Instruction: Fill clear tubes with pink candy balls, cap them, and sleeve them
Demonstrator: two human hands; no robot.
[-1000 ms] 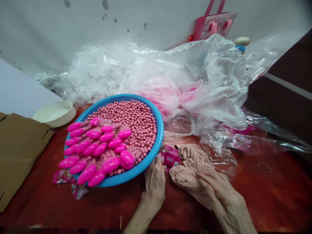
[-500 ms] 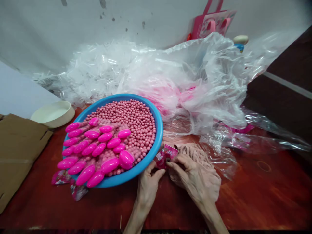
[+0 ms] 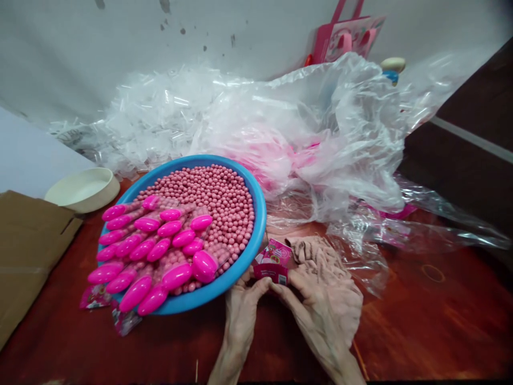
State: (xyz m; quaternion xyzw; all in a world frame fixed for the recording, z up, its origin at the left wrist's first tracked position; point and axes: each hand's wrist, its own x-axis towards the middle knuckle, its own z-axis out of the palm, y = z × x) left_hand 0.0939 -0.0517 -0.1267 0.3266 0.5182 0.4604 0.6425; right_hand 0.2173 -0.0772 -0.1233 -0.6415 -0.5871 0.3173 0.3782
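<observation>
My left hand (image 3: 241, 310) and my right hand (image 3: 315, 307) meet with thumbs close together at a small pink printed card (image 3: 271, 274). Both hands are closed on its lower edge, thumbs on the near side. A barcode shows on the dark pink lower part; brighter printing (image 3: 278, 251) stands just above it, and I cannot tell if that is the same card. A crumpled beige cloth (image 3: 320, 262) lies under and beside my right hand. Left of my hands stands a blue basin (image 3: 258, 214) of pink beads (image 3: 216, 198), with several filled clear tubes with bright pink caps (image 3: 176, 275) on top.
Clear plastic bags (image 3: 340, 128) and a heap of clear plastic pieces (image 3: 152, 117) line the wall. A cream bowl (image 3: 84, 195) and a cardboard box (image 3: 32, 256) are at left. Small printed packets (image 3: 126, 321) lie by the basin on the red table (image 3: 433, 331).
My right fingers have shifted down and left to the card's lower edge, beside my left thumb. The dark pink barcode part now shows. The view has shifted slightly.
</observation>
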